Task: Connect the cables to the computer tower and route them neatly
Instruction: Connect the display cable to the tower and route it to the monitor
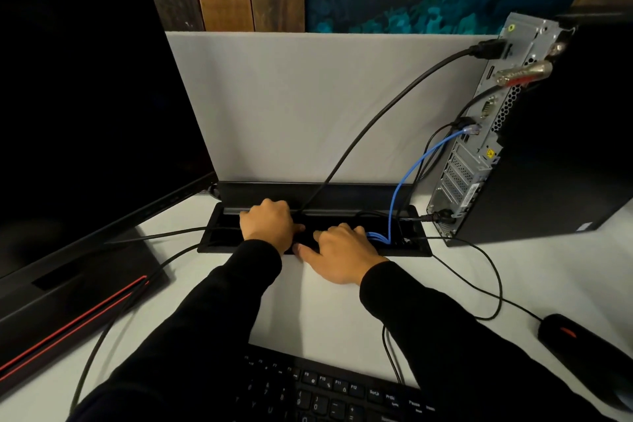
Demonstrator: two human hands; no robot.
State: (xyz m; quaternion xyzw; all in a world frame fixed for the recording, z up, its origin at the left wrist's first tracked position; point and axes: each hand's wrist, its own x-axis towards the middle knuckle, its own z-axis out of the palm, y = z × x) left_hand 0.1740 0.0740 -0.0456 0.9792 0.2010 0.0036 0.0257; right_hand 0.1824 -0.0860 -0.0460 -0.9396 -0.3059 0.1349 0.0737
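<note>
Reaching into a black rectangular cable tray (416, 252) sunk in the white bench (325, 312) at frame centre, the left hand (269, 224) curls around a thick black cable (376, 120), while the right hand (342, 255) rests flat, fingers spread, beside a looped blue network cable (404, 178). Both cables rise to the black computer tower (555, 134) at right.

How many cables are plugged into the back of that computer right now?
4 that I can see: a thick black cable near the top, a thinner black one with the blue cable mid-height, and a black cable at the bottom. Others may be hidden.
</note>
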